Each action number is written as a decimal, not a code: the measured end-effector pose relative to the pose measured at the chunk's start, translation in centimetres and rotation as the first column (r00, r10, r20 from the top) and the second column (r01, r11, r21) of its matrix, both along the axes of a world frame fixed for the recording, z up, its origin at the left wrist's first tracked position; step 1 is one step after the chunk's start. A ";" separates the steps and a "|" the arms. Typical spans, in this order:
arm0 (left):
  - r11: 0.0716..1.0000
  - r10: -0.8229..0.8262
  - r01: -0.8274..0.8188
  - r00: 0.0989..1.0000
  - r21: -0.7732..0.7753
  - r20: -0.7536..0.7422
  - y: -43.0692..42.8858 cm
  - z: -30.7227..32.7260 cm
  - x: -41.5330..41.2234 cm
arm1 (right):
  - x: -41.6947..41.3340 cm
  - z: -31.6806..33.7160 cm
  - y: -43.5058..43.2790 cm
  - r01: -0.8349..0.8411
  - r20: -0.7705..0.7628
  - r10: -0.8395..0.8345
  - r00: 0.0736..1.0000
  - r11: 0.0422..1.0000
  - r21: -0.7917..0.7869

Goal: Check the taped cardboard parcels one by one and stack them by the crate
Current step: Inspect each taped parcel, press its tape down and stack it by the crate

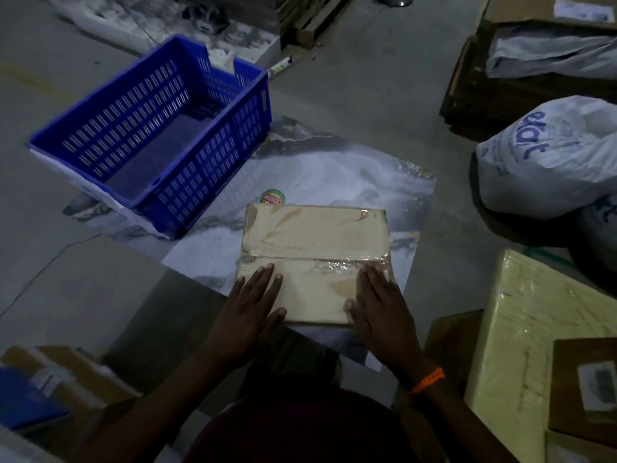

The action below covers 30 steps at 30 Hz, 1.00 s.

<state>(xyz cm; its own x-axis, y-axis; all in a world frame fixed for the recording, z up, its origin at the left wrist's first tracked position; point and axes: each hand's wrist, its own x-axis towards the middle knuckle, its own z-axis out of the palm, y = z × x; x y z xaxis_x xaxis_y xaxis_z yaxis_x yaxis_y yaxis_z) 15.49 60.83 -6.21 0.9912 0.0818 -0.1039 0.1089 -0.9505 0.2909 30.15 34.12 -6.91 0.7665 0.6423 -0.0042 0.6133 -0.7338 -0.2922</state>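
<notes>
Pressing down on the near half of a taped cardboard parcel [314, 235], the left hand [247, 309] and right hand [380, 305] lie flat, one at each near corner. The fingers [263, 279] are straight and slightly spread, gripping nothing, and both thumbs rest along the parcel's near edge. An orange wristband [429, 379] circles the right wrist, just behind that hand. Clear tape crosses the parcel right at the fingertips, and more shiny tape covers the top beyond them. The parcel lies flat on a marble-patterned sheet [334, 175] spread over the grey floor [350, 78], and the sheet reaches out ahead of the fingers. A round sticker [272, 197] shows on the sheet just past the parcel's far edge. To the right of the right hand stands a pale yellow wrapped box [521, 329], with a brown box [581, 379] bearing a white label resting on its near part. Behind and to the left of the left hand sit dim cartons [66, 372]. Ahead of the left fingers and off to their left stands a blue slotted crate [213, 175], its near corner close to the parcel's far left corner but apart from it. Far to the right of the right fingers lie white printed bags [547, 155].
</notes>
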 end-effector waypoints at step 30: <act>0.596 0.579 -0.545 0.800 -0.590 -0.154 4.3 3.0 8.1 | 8.6 1.3 4.2 0.710 -0.668 -0.394 0.631 0.640 0.293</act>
